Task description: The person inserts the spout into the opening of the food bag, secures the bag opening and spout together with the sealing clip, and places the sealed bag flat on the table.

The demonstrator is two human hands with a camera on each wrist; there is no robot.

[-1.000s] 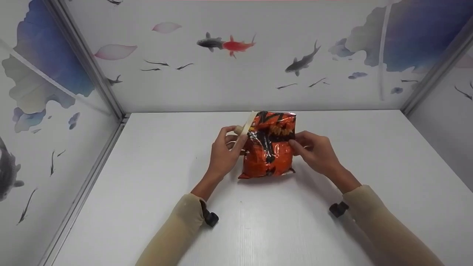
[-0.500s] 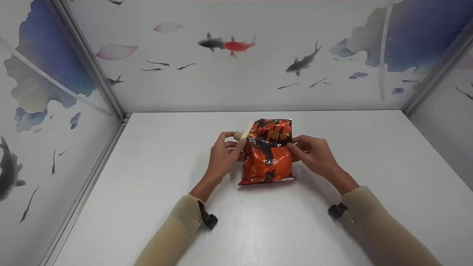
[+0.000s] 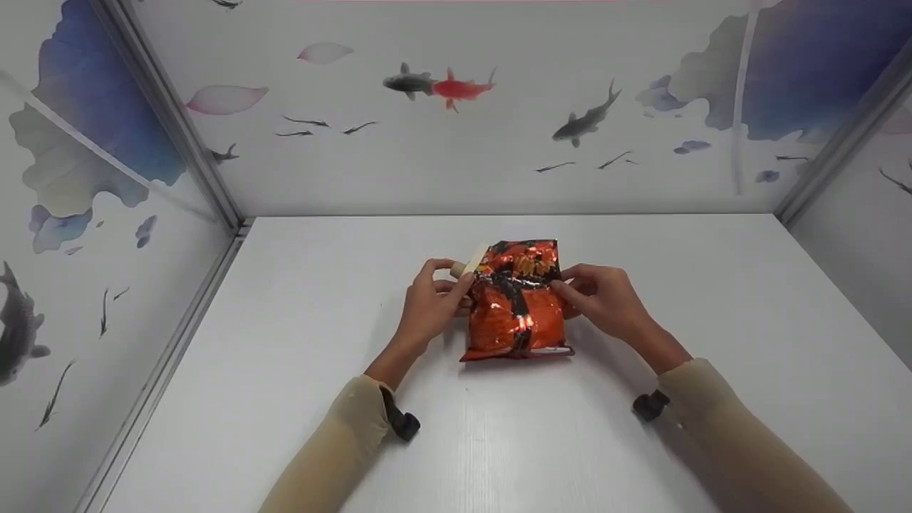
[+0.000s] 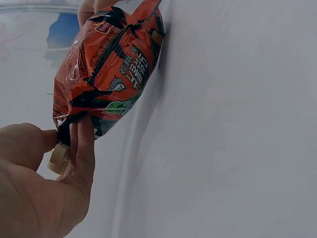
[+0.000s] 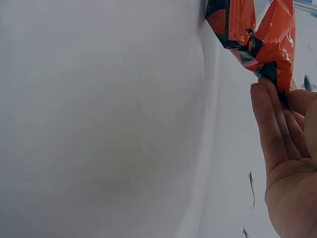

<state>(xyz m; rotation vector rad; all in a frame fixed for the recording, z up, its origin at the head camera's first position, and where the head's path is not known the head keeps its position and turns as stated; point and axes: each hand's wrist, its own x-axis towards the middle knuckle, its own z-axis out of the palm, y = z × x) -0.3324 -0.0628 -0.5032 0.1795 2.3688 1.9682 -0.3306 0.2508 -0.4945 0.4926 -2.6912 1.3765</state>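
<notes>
An orange and black snack bag (image 3: pixel 519 313) stands on the table, leaning back, with its lower edge toward me. A cream bag clip (image 3: pixel 476 261) with a stubby round knob runs slantwise along the bag's upper left edge. My left hand (image 3: pixel 429 305) pinches the clip end and the bag edge beside it, thumb in front. In the left wrist view, the clip's knob (image 4: pixel 60 157) shows between thumb and fingers. The right hand (image 3: pixel 604 301) pinches the bag's right edge between thumb and fingers. From the right wrist, the bag's crumpled corner (image 5: pixel 280 74) appears between the fingertips.
The white table (image 3: pixel 285 342) spreads around both hands. A back wall (image 3: pixel 463 171) painted with fish rises behind it, and a side panel (image 3: pixel 142 285) stands at the left. Black wrist straps (image 3: pixel 405 425) sit at both cuffs.
Both hands have lowered the bag slightly toward me, and its top has dropped away from the table's back edge. Each hand keeps its hold.
</notes>
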